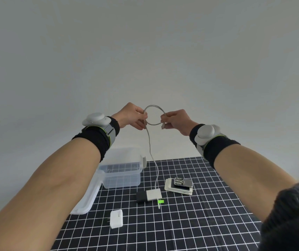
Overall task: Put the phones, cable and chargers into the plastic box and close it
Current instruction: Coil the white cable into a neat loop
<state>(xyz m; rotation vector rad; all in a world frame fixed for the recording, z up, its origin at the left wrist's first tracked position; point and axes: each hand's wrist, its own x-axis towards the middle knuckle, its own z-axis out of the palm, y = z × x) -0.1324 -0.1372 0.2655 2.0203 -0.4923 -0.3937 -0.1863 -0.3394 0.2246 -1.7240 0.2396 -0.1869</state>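
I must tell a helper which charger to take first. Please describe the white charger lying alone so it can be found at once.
On the black grid mat, look at the near edge, in front of the open plastic box. The white charger lies there alone, prongs pointing left. Unlike the black and white blocks farther back, it has no cable attached.

Plastic box (122,175): at the rear left of the bench (208,223), open on top.
Lid (86,198): left of the plastic box, leaning against its side, nearer the viewer.
Phones (180,185): stacked right of the plastic box, the smallest on top.
Paired chargers (147,196): touching side by side, in front of the plastic box and just left of the phones.
Lone charger (116,218): nearest the viewer, left of and in front of the pair.
Cable (153,153): looped above the bench between left hand (133,116) and right hand (175,120); its tail hangs down to the paired chargers, the end lying just in front of them.
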